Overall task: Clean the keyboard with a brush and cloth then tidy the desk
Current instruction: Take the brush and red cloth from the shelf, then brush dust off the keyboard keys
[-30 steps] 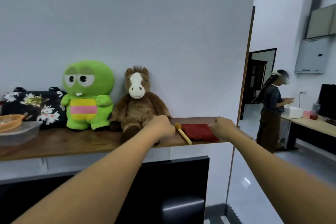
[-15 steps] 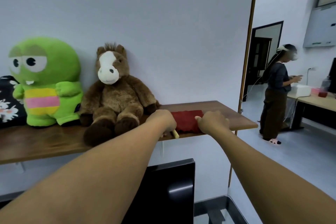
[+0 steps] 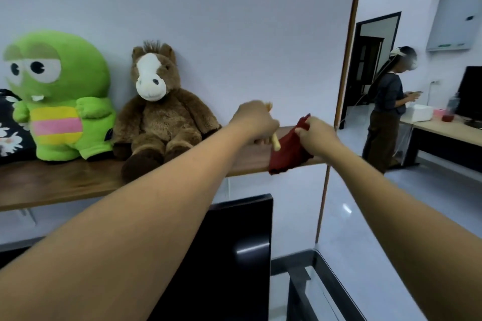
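Note:
My left hand [image 3: 254, 121] is closed around a small brush [image 3: 275, 143] with a pale wooden handle; the handle's end pokes out below my fist and the bristle end shows above it. My right hand [image 3: 317, 134] pinches a dark red cloth [image 3: 285, 152], which hangs crumpled from my fingers over the right end of the wooden shelf [image 3: 78, 182]. Both hands are lifted just above the shelf's surface. No keyboard is in view.
A green plush frog [image 3: 58, 94] and a brown plush horse [image 3: 159, 109] sit on the shelf, with a black floral bag [image 3: 9, 125] at the far left. A black monitor [image 3: 234, 255] stands below. A person [image 3: 388, 117] stands at a desk beyond the doorway.
The brush and cloth lay on the shelf a second ago. My left hand has taken hold of the brush and my right hand the cloth, and both are now raised off the shelf.

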The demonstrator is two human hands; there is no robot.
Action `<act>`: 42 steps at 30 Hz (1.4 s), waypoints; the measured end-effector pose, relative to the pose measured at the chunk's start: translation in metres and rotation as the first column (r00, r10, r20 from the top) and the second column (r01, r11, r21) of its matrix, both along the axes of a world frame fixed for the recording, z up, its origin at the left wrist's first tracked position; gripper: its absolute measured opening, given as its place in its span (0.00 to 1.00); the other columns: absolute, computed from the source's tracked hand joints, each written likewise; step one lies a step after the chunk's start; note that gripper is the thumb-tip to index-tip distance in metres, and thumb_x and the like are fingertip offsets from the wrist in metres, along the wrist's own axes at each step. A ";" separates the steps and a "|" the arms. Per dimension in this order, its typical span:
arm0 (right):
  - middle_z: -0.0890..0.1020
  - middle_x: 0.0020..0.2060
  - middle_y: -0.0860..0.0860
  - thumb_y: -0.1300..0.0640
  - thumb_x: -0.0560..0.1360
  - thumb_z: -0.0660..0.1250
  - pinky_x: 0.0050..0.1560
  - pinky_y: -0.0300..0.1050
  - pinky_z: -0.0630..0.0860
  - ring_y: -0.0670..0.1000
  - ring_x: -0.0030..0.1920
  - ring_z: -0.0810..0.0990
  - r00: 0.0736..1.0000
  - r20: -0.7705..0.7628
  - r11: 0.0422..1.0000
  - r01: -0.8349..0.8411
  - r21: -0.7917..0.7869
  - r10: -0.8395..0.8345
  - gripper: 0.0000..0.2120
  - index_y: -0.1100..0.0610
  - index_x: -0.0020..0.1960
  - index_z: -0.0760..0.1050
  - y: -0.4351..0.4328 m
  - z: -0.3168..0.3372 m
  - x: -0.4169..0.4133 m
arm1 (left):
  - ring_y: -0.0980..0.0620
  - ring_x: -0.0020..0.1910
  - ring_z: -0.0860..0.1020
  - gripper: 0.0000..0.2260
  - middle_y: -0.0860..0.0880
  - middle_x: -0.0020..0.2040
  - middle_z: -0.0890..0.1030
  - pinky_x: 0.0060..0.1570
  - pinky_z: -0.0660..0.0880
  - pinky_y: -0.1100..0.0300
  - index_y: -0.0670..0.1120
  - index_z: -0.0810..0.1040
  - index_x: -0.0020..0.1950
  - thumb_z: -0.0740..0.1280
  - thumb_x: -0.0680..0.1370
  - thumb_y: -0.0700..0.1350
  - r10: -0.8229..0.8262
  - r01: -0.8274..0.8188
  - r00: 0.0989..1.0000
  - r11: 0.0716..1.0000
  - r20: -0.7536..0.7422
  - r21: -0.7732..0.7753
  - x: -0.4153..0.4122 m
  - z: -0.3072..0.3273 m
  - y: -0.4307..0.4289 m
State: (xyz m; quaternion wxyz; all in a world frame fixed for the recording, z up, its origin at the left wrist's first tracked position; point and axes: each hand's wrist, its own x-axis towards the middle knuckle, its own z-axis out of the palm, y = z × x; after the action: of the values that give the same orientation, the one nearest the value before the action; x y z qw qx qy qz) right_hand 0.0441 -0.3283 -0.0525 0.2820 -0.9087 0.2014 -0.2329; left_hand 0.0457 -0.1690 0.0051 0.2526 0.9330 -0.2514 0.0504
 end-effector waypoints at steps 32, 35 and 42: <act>0.77 0.34 0.45 0.51 0.81 0.58 0.30 0.35 0.68 0.42 0.34 0.76 0.881 -0.439 0.937 0.289 0.197 -0.179 0.10 0.55 0.49 0.75 0.081 -0.421 -0.367 | 0.45 0.48 0.81 0.09 0.43 0.51 0.80 0.46 0.78 0.54 0.41 0.70 0.57 0.55 0.81 0.43 0.303 -0.159 0.611 0.952 -0.731 0.261 -0.310 -0.462 0.099; 0.78 0.37 0.47 0.51 0.80 0.59 0.36 0.42 0.76 0.46 0.36 0.78 0.870 -0.453 0.944 0.291 0.157 -0.192 0.10 0.55 0.49 0.75 0.081 -0.426 -0.368 | 0.45 0.44 0.81 0.09 0.42 0.49 0.80 0.42 0.79 0.54 0.42 0.69 0.56 0.55 0.80 0.44 0.295 -0.217 0.590 0.955 -0.752 0.204 -0.311 -0.460 0.100; 0.78 0.49 0.54 0.60 0.69 0.74 0.46 0.54 0.77 0.56 0.47 0.78 0.925 -0.321 0.974 0.157 -0.164 -0.203 0.13 0.55 0.53 0.78 0.123 -0.415 -0.364 | 0.50 0.34 0.81 0.13 0.46 0.46 0.81 0.34 0.80 0.57 0.45 0.68 0.50 0.55 0.81 0.55 0.286 -0.156 0.551 0.958 -0.784 0.240 -0.302 -0.462 0.100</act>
State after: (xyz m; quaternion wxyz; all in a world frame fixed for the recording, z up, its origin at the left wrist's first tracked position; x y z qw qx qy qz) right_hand -0.3194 -0.2049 -0.4675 0.1586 -0.9296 0.3129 -0.1126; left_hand -0.2563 -0.0689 -0.4571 0.2638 0.8916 0.0086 -0.3678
